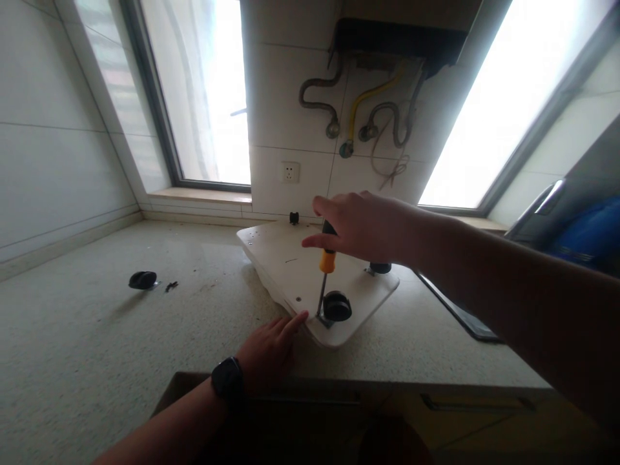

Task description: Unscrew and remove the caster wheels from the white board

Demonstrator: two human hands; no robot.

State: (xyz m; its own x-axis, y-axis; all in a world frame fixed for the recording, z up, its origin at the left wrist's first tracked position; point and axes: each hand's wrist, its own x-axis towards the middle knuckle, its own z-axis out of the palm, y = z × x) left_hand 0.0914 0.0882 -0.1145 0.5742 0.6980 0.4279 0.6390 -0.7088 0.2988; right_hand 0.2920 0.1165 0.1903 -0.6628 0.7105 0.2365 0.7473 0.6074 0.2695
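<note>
A white board (278,261) with rounded corners lies on the counter, its casters pointing up. From above, my right hand (356,223) is closed around the handle of a screwdriver (328,261), black and yellow. The shaft slants down to the metal plate of the near black caster (337,306), where its tip meets a corner of the plate. My left hand (274,345), below a black wristwatch, holds the board's near left edge; its index finger reaches onto the top. Another caster (380,267) is partly hidden behind my right wrist, and a third (294,217) stands at the back.
On the counter (184,349) to the left lie a loose caster (143,279) and several small dark screws (171,286). A sink edge (465,316) is at the right. Pipes (314,93) and a socket (290,172) are on the back wall; drawers (475,403) lie below the counter.
</note>
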